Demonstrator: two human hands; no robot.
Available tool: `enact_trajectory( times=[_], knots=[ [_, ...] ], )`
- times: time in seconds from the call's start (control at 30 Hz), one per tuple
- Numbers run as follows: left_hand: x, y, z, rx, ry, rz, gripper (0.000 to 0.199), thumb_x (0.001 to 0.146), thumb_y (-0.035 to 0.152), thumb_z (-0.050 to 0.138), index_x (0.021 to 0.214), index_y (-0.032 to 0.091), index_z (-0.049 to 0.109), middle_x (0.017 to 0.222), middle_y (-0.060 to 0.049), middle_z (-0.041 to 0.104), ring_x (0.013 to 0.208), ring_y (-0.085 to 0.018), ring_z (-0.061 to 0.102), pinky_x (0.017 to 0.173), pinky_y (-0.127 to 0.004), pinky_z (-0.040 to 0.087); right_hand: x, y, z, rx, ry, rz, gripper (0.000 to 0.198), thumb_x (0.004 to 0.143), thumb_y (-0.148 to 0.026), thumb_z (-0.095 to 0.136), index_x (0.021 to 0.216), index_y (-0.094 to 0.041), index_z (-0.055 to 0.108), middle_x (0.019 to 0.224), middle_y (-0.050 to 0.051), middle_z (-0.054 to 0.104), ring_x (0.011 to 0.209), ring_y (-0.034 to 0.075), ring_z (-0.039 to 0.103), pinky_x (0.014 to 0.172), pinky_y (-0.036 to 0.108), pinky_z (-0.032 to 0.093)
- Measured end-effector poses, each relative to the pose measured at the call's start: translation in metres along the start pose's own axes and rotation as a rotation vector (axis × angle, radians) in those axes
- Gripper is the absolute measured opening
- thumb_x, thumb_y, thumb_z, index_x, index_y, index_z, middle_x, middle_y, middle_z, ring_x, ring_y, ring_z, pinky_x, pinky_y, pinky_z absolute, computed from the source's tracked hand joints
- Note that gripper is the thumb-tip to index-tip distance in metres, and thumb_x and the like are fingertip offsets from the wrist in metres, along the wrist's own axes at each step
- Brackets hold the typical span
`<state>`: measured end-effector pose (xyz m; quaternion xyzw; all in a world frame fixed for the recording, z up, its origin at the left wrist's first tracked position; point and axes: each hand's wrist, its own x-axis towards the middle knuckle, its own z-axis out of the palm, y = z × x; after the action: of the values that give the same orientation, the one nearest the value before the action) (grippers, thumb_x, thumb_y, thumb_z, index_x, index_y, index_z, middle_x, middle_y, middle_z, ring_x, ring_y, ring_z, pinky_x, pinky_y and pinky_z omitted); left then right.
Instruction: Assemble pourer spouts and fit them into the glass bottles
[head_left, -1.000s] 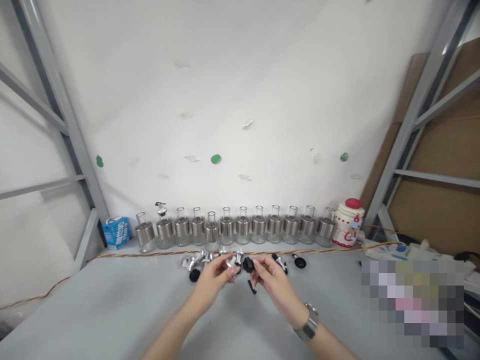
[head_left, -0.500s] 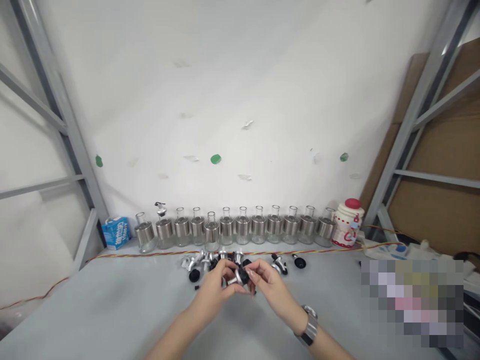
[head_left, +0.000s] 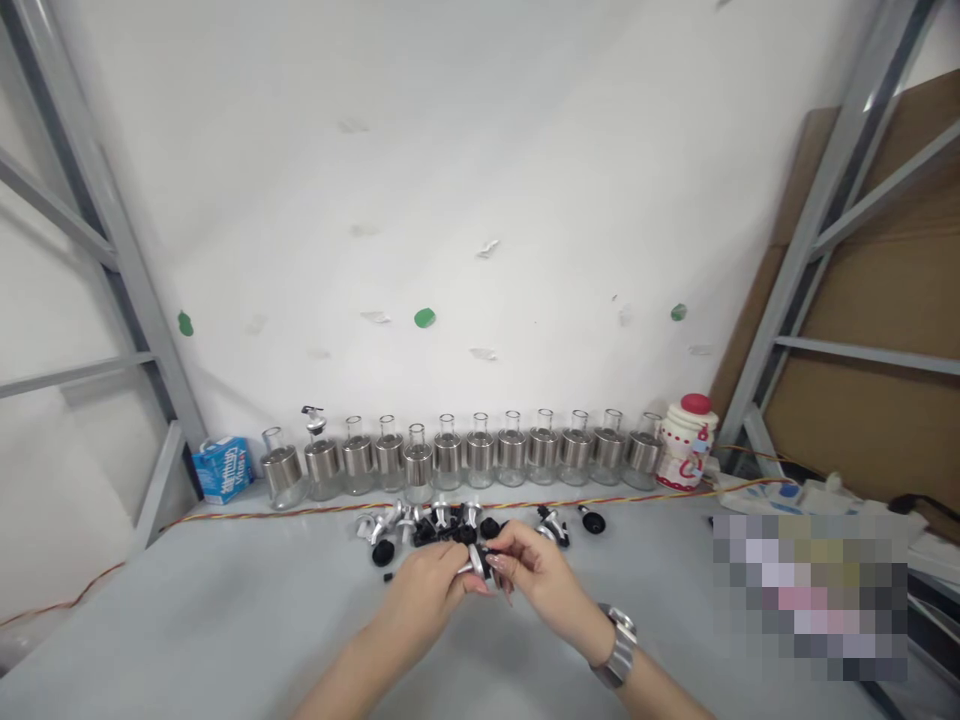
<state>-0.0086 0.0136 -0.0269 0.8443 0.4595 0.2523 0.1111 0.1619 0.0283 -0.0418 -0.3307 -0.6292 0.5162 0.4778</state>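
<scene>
Between my hands, just above the table, is a silver and black bottle pour spout [head_left: 478, 562]. My left hand [head_left: 424, 588] closes round its silver side, the fingers partly covering it. With thumb and fingertips, my right hand [head_left: 541, 578] pinches the black end from the other side. Directly beyond the hands lies a pile of loose pour spouts and black stopper parts [head_left: 442, 522]. Several glass bottles with steel sleeves [head_left: 480, 452] stand in a row behind the pile. One bottle [head_left: 322, 467] near the left end has a spout in its neck.
A blue carton [head_left: 223, 470] stands left of the row, a cream jar with a red lid [head_left: 685, 445] at its right. A twisted red-yellow wire [head_left: 315, 510] runs in front of the bottles. Black round part [head_left: 593, 521] lies right of the pile. Grey rack posts [head_left: 814, 250] flank the table.
My left hand has turned over and wraps more of the spout, so less of it shows. My right fingers stay on the black end. The view has shifted slightly.
</scene>
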Motion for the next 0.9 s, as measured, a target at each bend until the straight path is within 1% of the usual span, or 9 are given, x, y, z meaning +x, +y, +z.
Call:
enact_trajectory(
  times=[0.27,0.4,0.53,0.6,0.7,0.77,0.83,0.9],
  knots=[
    [-0.001,0.001,0.005,-0.045,0.03,0.044,0.022,0.083,0.032,0.044,0.071,0.018,0.056,0.072,-0.002,0.061,0.068,-0.016,0.055,0.061,-0.023,0.038,-0.004,-0.002,-0.001,-0.01,0.001,-0.016,0.014,0.071,-0.03,0.061,0.072,-0.018,0.054,0.06,-0.004,0.05,0.052,0.01,0.048,0.053,0.024,0.039],
    [-0.001,0.0,0.006,0.108,0.066,0.087,0.023,0.083,0.032,0.045,0.068,0.017,0.056,0.069,-0.003,0.059,0.066,-0.017,0.055,0.059,-0.024,0.038,-0.004,0.004,0.001,0.018,0.005,-0.014,0.015,0.07,-0.03,0.062,0.07,-0.018,0.053,0.057,-0.004,0.049,0.05,0.01,0.048,0.051,0.024,0.04],
    [0.0,-0.002,0.005,0.255,0.117,0.221,0.029,0.085,0.03,0.041,0.063,0.017,0.054,0.062,-0.004,0.057,0.062,-0.018,0.054,0.055,-0.026,0.038,-0.002,0.004,0.003,0.077,0.006,0.03,0.022,0.066,-0.034,0.065,0.066,-0.018,0.051,0.054,-0.005,0.05,0.045,0.01,0.049,0.046,0.024,0.039],
    [0.0,-0.003,0.007,0.3,0.16,0.262,0.03,0.085,0.03,0.039,0.062,0.017,0.053,0.06,-0.004,0.056,0.059,-0.018,0.053,0.053,-0.026,0.036,-0.002,0.002,0.004,0.108,0.009,0.043,0.024,0.065,-0.037,0.066,0.067,-0.018,0.051,0.051,-0.005,0.05,0.044,0.011,0.049,0.045,0.024,0.04],
    [-0.001,-0.003,0.01,0.311,0.221,0.221,0.031,0.085,0.036,0.039,0.065,0.018,0.053,0.061,-0.004,0.056,0.059,-0.017,0.053,0.053,-0.026,0.036,-0.001,-0.004,0.008,0.111,0.022,0.033,0.025,0.067,-0.04,0.064,0.07,-0.018,0.053,0.051,-0.004,0.051,0.045,0.011,0.05,0.047,0.025,0.04],
    [-0.001,-0.001,0.01,0.25,0.211,0.149,0.03,0.084,0.04,0.038,0.072,0.018,0.053,0.067,-0.005,0.059,0.063,-0.018,0.054,0.056,-0.027,0.037,-0.001,-0.008,0.01,0.069,0.04,0.0,0.024,0.072,-0.041,0.058,0.076,-0.018,0.054,0.056,-0.003,0.052,0.049,0.012,0.05,0.049,0.025,0.041],
    [-0.002,0.003,0.009,0.179,0.144,0.065,0.03,0.084,0.042,0.037,0.079,0.017,0.052,0.074,-0.006,0.06,0.066,-0.019,0.056,0.058,-0.027,0.039,-0.003,-0.012,0.01,-0.013,0.093,-0.049,0.023,0.079,-0.041,0.05,0.082,-0.019,0.053,0.063,-0.002,0.052,0.054,0.012,0.05,0.052,0.024,0.04],
    [-0.003,0.008,0.007,0.136,0.045,0.0,0.028,0.084,0.042,0.037,0.085,0.017,0.05,0.08,-0.006,0.06,0.068,-0.019,0.056,0.059,-0.027,0.039,-0.005,-0.015,0.007,-0.16,0.158,-0.103,0.021,0.082,-0.04,0.045,0.081,-0.02,0.051,0.066,-0.001,0.051,0.057,0.012,0.048,0.054,0.024,0.038]
  ],
)
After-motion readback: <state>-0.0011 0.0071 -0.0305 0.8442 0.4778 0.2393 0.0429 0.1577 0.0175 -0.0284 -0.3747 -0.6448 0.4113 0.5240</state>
